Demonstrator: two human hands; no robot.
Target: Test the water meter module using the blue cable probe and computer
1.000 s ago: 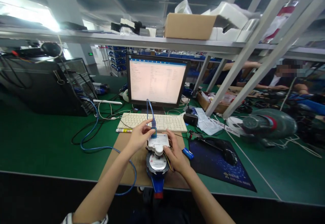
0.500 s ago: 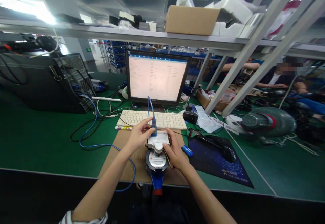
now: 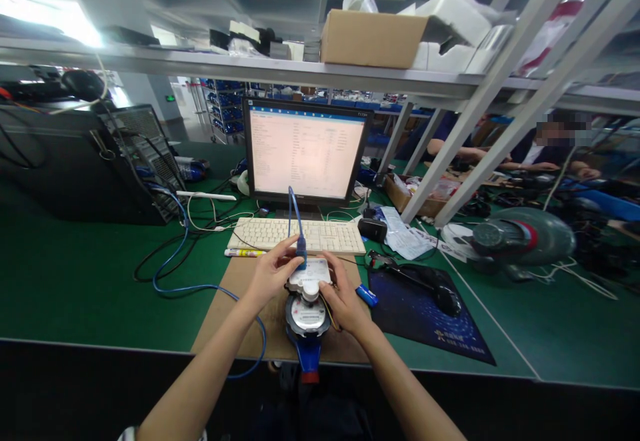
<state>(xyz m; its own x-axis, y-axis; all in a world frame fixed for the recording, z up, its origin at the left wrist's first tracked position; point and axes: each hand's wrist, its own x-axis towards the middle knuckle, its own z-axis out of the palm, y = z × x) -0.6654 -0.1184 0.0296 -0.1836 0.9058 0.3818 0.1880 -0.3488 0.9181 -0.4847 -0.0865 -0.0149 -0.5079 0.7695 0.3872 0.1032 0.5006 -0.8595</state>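
In the head view, the only one, two bare hands meet over a white case [image 3: 320,273] in the middle of a cardboard sheet [image 3: 225,327], on a green bench [image 3: 75,301]. The case lies between the hands, just beyond a round meter [image 3: 308,317] with a blue lower part; whether the two are joined is hard to tell.

The left hand [image 3: 273,274] pinches a blue plug [image 3: 301,254] between thumb and fingertips at the case's far left corner. A blue cable [image 3: 291,204] rises from it in a loop. The right hand [image 3: 347,297] is curved round the case's right side, fingers along the edge and thumb at the near corner, holding it. A thin yellow wire [image 3: 329,309] runs beside that thumb.

Beyond the hands are a keyboard [image 3: 265,234] and a lit monitor [image 3: 305,151]; to the right, a mouse [image 3: 449,302].

The case looks stiff and fairly light, its smooth shell perhaps a little slippery; its side edges seem the best hold. The plug looks firm and is best gripped by its body, as the cable is bendy and the thin wire probably fragile.
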